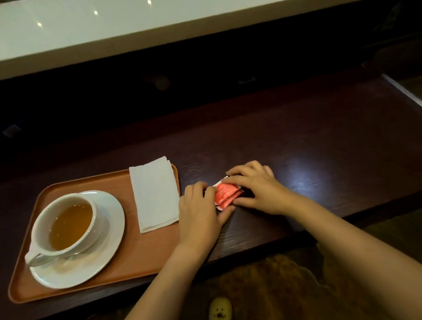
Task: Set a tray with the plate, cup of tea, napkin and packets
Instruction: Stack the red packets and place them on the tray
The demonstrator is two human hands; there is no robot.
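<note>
Both hands — left hand (199,210), right hand (256,189) — pinch the red packets (226,196) between their fingers on the surface; one careless sweep risks nudging the napkin (155,194) or the cup of tea (68,224).

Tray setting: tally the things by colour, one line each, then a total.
White: 3, the plate, the cup of tea and the napkin.
Red: the packets, at least 2, overlapped and part hidden by fingers.
Orange-brown: 1, the tray.
Total: at least 6.
</note>
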